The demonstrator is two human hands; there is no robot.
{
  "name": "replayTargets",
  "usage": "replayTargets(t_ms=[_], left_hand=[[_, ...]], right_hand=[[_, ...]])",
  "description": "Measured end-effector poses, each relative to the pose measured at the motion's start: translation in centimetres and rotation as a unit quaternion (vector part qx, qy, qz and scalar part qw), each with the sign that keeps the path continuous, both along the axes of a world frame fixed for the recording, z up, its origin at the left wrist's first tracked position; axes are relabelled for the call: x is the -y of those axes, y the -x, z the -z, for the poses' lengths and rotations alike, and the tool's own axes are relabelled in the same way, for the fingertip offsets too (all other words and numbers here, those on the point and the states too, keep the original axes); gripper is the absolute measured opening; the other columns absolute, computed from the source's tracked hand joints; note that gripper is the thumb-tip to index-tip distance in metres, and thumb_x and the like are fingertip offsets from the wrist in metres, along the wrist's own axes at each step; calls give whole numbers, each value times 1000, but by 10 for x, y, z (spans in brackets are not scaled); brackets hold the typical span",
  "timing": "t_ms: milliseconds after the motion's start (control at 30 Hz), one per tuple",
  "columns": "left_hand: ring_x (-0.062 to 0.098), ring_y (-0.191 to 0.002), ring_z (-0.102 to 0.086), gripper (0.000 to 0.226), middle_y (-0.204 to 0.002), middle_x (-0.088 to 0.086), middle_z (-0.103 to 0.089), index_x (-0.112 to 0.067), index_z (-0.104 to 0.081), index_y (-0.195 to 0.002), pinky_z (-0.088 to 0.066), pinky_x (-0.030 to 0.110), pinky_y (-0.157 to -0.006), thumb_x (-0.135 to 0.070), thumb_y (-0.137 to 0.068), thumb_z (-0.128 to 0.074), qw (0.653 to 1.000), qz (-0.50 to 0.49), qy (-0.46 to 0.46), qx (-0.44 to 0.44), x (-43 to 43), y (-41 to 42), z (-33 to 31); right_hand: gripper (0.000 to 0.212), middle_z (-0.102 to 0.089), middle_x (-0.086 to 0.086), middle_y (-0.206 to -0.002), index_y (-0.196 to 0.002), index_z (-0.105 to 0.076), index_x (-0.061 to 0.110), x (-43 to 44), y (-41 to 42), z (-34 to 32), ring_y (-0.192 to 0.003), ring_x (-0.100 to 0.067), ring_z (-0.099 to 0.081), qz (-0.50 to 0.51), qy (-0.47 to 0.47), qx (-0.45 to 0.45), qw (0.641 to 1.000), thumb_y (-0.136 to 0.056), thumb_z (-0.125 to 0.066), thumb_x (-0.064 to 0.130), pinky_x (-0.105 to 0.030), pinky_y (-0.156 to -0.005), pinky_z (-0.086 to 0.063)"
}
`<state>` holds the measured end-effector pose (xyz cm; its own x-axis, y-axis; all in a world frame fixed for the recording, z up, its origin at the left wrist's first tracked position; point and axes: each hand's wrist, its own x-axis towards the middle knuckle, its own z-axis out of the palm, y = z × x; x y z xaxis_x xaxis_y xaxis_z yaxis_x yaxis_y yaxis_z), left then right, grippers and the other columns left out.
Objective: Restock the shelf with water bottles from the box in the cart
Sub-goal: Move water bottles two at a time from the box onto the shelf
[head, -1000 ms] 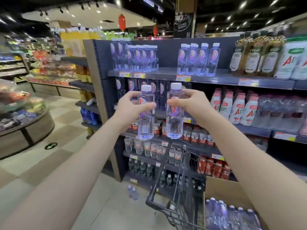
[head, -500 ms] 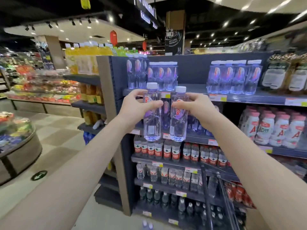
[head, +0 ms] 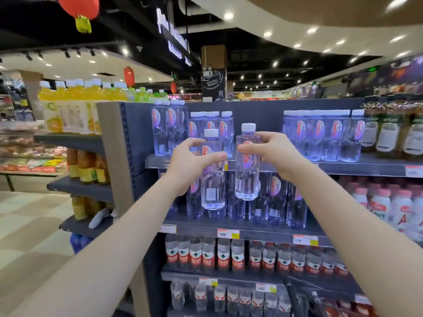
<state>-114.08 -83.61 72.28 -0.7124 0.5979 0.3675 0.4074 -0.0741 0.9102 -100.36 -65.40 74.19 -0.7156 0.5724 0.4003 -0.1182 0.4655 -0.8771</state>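
My left hand (head: 191, 160) grips a clear water bottle (head: 212, 193) with a white cap by its upper part. My right hand (head: 269, 152) grips a second, matching water bottle (head: 246, 181), held slightly higher. Both bottles hang upright in front of the dark top shelf (head: 343, 167), level with its front edge. On that shelf a group of the same bottles (head: 212, 126) stands at the left and another group (head: 325, 136) at the right, with a gap between them behind my hands. The cart and its box are out of view.
The shelf below (head: 263, 227) holds more of the same water. Lower shelves carry red-labelled bottles (head: 229, 255). White drink bottles (head: 384, 204) stand at the right, juice bottles (head: 75, 106) on the unit at the left. Open aisle floor (head: 29, 225) lies left.
Both hands have raised the two bottles from mid-shelf height up to the top shelf's edge. My view has tilted upward, so the cart has dropped out of the frame.
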Motion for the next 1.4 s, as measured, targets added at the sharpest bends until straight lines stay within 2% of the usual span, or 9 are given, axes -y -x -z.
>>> replayTargets(t_ms=[100, 233, 333, 500, 667, 767, 967, 1200, 1400], left_hand=[[4, -57, -65, 64, -108, 2, -67, -27, -59, -125, -55, 20, -55, -37, -72, -95, 1000, 16, -6, -14, -41, 30, -12], [11, -94, -70, 62, -111, -5, -62, -33, -60, -120, -63, 41, -85, -41, -69, -95, 999, 24, -8, -25, -88, 70, -26], [12, -90, -72, 61, -117, 3, -65, -34, -61, -117, -64, 50, -83, -42, -68, -96, 999, 27, -14, -21, -115, 96, -33], [-12, -59, -64, 62, -96, -5, -67, -26, -58, -125, -58, 30, -66, -34, -74, -93, 999, 33, -9, -31, -142, 127, -35], [-3, -72, -71, 63, -104, -2, -69, -27, -58, -125, -55, 15, -53, -33, -73, -94, 998, 46, -2, -35, -156, 156, -31], [-3, -64, -70, 61, -94, -5, -69, -29, -57, -123, -57, 16, -55, -29, -74, -94, 997, 69, -2, -42, -161, 167, -32], [23, -91, -78, 71, -114, 5, -74, -31, -60, -124, -57, 26, -62, -42, -65, -98, 996, 80, 1, -36, -175, 184, -35], [23, -82, -78, 74, -104, 6, -79, -32, -61, -119, -60, 40, -66, -44, -56, -97, 997, 70, -1, -32, -182, 186, -38], [23, -88, -80, 72, -97, 2, -82, -38, -57, -117, -61, 45, -80, -47, -57, -97, 997, 64, -1, -47, -184, 188, -39]], right_hand=[[39, -67, 20, -99, -110, -67, 30, -41, 22, -18, -88, 9, -63, -4, -5, -5, 1000, -78, -89, 28, -16, -74, -46], [22, -69, 20, -92, -93, -69, 32, -93, 57, -33, -80, 13, -65, 7, -23, -6, 1000, -81, -86, 24, -15, -68, -45], [41, -75, 5, -112, -112, -75, 22, -129, 90, -41, -104, -6, -68, 27, -5, -10, 1000, -75, -90, 32, -25, -78, -51], [32, -78, 1, -108, -106, -79, 24, -176, 140, -41, -102, -15, -72, 32, -29, 4, 999, -76, -90, 27, -41, -95, -55], [82, -76, 0, -113, -132, -68, 17, -207, 180, -27, -104, -15, -72, 54, -19, 11, 998, -58, -96, 39, -40, -96, -56], [54, -76, 1, -109, -124, -72, 20, -221, 197, -17, -97, -13, -72, 52, 6, 5, 999, -74, -92, 23, -29, -81, -54], [31, -68, 4, -96, -101, -68, 40, -240, 218, -21, -77, -11, -65, 51, 10, 32, 998, -83, -86, 22, -27, -66, -48], [84, -63, 1, -123, -141, -59, 26, -276, 254, -19, -111, -18, -66, 112, -42, 48, 992, -66, -92, 44, -41, -95, -57], [78, -63, 2, -126, -144, -55, 19, -303, 272, -11, -116, -18, -62, 138, -52, 43, 988, -76, -88, 39, -34, -99, -50]])
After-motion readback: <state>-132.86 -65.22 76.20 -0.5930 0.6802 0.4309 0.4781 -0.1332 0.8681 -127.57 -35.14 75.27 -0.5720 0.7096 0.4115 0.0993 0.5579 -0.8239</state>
